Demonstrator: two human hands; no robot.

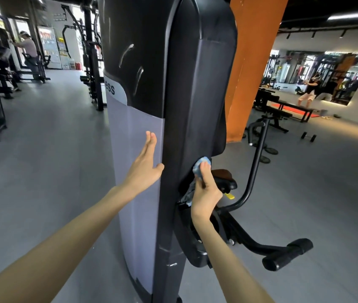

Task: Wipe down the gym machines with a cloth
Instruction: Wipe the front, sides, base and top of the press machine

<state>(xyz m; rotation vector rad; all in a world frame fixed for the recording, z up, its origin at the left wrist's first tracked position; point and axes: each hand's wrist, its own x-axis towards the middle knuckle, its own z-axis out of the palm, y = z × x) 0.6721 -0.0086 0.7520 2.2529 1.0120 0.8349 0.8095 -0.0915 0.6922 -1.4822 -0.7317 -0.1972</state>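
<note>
Machine (186,95): tall upright tower, hard black cover on the right face, grey panel (134,136) on the left face. Looks heavy and fixed, so it should take firm wiping pressure without shifting. The cover is glossy, with smears in its upper part, so likely slick under a damp cloth. Cloth (201,166): small, blue, soft, bunched into a wad and pressed low on the black cover, near its lower edge. It is light and limp, best held balled in the palm so no loose tail drags. A darker fold hangs below the fist. Right hand (205,193): fingers curled round the cloth, thumb laid over the top, pushing it onto the cover. Left hand (145,165): flat and fully open, fingers straight and together, palm on the grey panel at the seam, holding nothing, probably a brace. Below the right hand are a yellow lever (230,196) and a padded bar (287,258), where the cloth could snag.
</note>
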